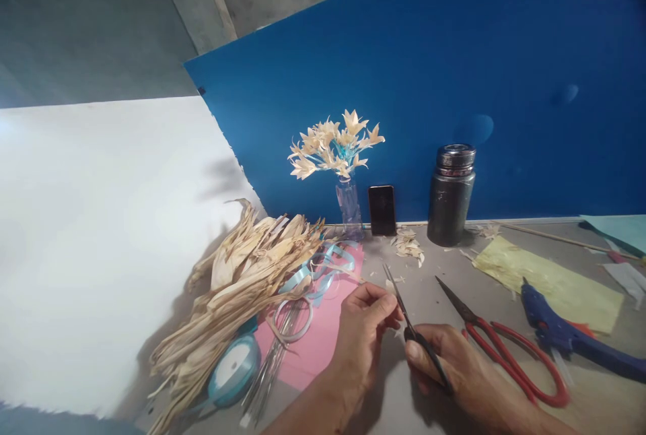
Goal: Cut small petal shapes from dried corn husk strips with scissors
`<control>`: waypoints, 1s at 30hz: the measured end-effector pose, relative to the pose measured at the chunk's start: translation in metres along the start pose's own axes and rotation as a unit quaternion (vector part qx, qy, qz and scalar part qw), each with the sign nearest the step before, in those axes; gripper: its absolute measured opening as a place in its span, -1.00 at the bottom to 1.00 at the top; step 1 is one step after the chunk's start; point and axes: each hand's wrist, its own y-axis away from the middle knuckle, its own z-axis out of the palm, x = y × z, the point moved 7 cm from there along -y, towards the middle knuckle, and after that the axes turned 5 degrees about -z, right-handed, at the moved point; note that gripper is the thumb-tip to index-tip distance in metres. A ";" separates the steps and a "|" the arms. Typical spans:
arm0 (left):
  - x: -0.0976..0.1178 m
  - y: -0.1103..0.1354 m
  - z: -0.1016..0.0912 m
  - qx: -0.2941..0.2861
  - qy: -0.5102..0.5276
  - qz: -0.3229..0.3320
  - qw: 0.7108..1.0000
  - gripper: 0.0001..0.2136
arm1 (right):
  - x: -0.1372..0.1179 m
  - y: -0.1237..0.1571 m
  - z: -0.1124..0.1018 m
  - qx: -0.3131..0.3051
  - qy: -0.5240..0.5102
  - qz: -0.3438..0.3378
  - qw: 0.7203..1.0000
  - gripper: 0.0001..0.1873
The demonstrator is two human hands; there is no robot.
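Note:
My right hand is closed around small black-handled scissors. Their thin blades point up and away, passing close beside the fingers of my left hand. Thumb and fingertips of that left hand are pinched together. Whatever they grip is mostly hidden; small pale scraps show around the fingertips. To the right of my right hand lies a larger pair of scissors with red handles. Dried corn husks lie in a bundle at the left, and a pink sheet is under my left hand's side.
Husk flowers stand in a clear bottle beside a phone and dark flask. Blue ribbon roll, thin wires and white ring lie left. Right: blue glue gun, yellow sheet. Husk scraps sit behind.

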 end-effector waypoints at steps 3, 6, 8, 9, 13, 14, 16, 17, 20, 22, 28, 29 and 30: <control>0.001 0.001 0.001 0.001 -0.001 -0.002 1.000 -0.80 | 0.003 0.000 0.000 0.000 -0.015 0.005 1.000 -0.29; 0.002 0.001 0.000 0.008 -0.001 -0.007 1.000 -0.79 | 0.008 0.000 0.001 0.001 -0.033 0.014 0.999 -0.29; 0.001 0.001 0.000 0.008 -0.002 -0.009 1.000 -0.79 | 0.008 0.000 0.000 -0.003 -0.032 0.018 0.999 -0.29; 0.001 0.001 0.000 0.006 -0.002 -0.009 1.000 -0.79 | 0.007 0.001 0.000 -0.006 -0.026 0.018 0.999 -0.29; 0.000 0.000 -0.001 -0.001 -0.013 -0.010 1.000 -0.82 | -0.005 0.003 -0.002 -0.023 0.001 0.008 1.000 -0.30; 0.001 0.000 -0.001 0.000 -0.016 -0.010 1.000 -0.82 | -0.006 0.004 -0.002 -0.025 0.002 0.011 1.000 -0.30; 0.002 0.000 0.000 0.001 -0.021 -0.011 1.000 -0.82 | -0.005 0.004 -0.002 -0.023 0.002 0.016 1.000 -0.31; 0.002 0.001 0.000 0.000 -0.023 -0.012 1.000 -0.81 | -0.003 0.004 -0.001 -0.020 0.001 0.016 1.000 -0.32; 0.003 0.002 0.001 -0.002 -0.025 -0.011 1.000 -0.81 | 0.003 0.003 0.000 -0.006 -0.023 0.004 1.000 -0.31; 0.004 0.002 0.002 -0.005 -0.026 -0.010 1.000 -0.81 | 0.006 0.003 0.001 -0.002 -0.044 0.004 0.999 -0.30; -0.002 0.000 -0.001 -0.009 -0.029 -0.038 0.999 -0.84 | -0.001 0.004 -0.014 0.047 -0.097 0.014 0.994 -0.41; -0.004 0.000 0.000 -0.013 -0.033 -0.045 0.998 -0.84 | -0.002 0.003 -0.019 0.067 -0.116 0.012 0.991 -0.46; -0.005 0.000 0.001 -0.018 -0.040 -0.055 0.998 -0.84 | -0.002 0.002 -0.025 0.087 -0.138 0.010 0.987 -0.51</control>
